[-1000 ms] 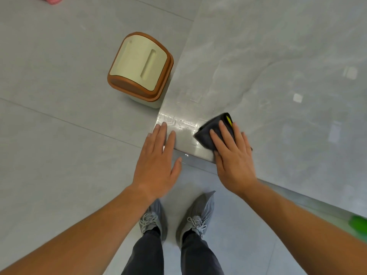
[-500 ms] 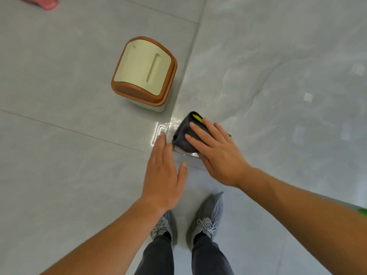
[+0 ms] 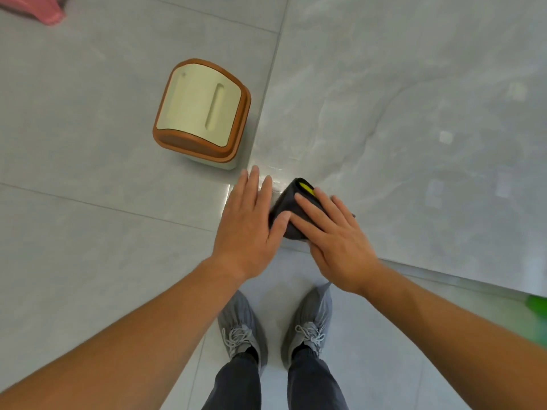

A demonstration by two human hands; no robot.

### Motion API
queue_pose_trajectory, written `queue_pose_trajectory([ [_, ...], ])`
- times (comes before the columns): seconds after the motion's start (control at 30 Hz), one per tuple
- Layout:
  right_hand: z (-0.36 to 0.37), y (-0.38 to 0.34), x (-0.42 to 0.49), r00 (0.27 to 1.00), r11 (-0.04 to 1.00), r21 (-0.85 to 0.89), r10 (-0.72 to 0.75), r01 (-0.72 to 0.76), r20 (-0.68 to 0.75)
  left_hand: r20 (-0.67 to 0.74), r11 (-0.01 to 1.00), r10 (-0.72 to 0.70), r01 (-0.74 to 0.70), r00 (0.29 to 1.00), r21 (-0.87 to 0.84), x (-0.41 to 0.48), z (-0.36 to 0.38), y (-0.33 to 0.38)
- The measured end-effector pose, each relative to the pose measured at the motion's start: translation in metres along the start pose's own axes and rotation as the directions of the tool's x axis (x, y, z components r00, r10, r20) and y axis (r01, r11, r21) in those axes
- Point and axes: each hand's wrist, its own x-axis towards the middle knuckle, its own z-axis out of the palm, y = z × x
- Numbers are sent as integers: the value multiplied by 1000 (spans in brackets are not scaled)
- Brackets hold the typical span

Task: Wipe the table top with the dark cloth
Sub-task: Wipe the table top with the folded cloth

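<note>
The dark cloth (image 3: 288, 202), folded with a yellow tag on top, lies at the near left corner of the grey marble table top (image 3: 414, 128). My right hand (image 3: 334, 241) presses flat on the cloth with straight fingers. My left hand (image 3: 251, 226) lies flat and open at the table's corner, right beside the cloth, its thumb touching the cloth's left side. Part of the cloth is hidden under my right fingers.
A cream bin with a brown rim (image 3: 201, 113) stands on the floor just left of the table's edge. A pink object (image 3: 38, 10) lies at the top left. Something green (image 3: 537, 304) shows at the right edge. My shoes (image 3: 275, 329) are below the table corner.
My right hand slid the cloth left to the table's corner. My left hand moved up and right until it met the cloth.
</note>
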Motion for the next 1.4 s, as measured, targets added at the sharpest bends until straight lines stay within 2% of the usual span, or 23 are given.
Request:
queue_pose_trajectory([
  [0.1, -9, 24, -41, 986, 987, 26, 158, -157, -42, 31, 997, -4, 2, 999, 71, 0, 4, 5],
  [0.2, -7, 24, -54, 924, 930, 71, 366, -360, -111, 21, 1000, -30, 30, 999, -8, -1, 4, 2],
  [0.27, 1, 3, -39, 890, 902, 99, 430, -420, -152, 1, 998, -44, 44, 999, -53, 0, 5, 4],
  [0.43, 17, -42, 3, 974, 979, 60, 202, -197, -104, -80, 990, -82, 72, 993, -125, 3, 4, 17],
  [0.53, 18, -31, -2, 978, 981, 0, 191, -192, -86, -99, 993, -58, 47, 993, -112, 2, 5, 27],
  [0.6, 16, -18, -17, 960, 965, -9, 260, -262, -102, -80, 995, -25, 17, 996, -102, 2, 6, 32],
  [0.7, 9, 1, -45, 881, 891, 28, 452, -453, -140, -33, 998, 44, -46, 998, -40, 4, 8, 42],
  [0.83, -4, 30, -75, 684, 696, 107, 718, -710, -129, 78, 995, 19, -27, 997, 101, 6, 14, 62],
  [1.07, -24, 63, -114, 413, 421, 219, 907, -880, -85, 94, 976, -90, 69, 992, 206, 9, 14, 95],
  [1.1, -29, 64, -118, 403, 409, 227, 912, -884, -74, 104, 977, -99, 77, 990, 198, 9, 13, 101],
  [1.17, -38, 66, -124, 430, 428, 255, 901, -867, -48, 112, 984, -70, 50, 991, 169, 10, 12, 117],
  [1.27, -56, 70, -136, 473, 446, 415, 880, -793, -42, 115, 994, 35, -46, 993, 94, 14, 11, 155],
  [1.3, -62, 72, -142, 454, 419, 479, 890, -772, -48, 137, 996, 47, -56, 989, 66, 16, 11, 171],
  [1.4, -76, 84, -160, 319, 257, 619, 948, -742, -11, 254, 997, 4, 15, 967, -70, 26, 15, 218],
])
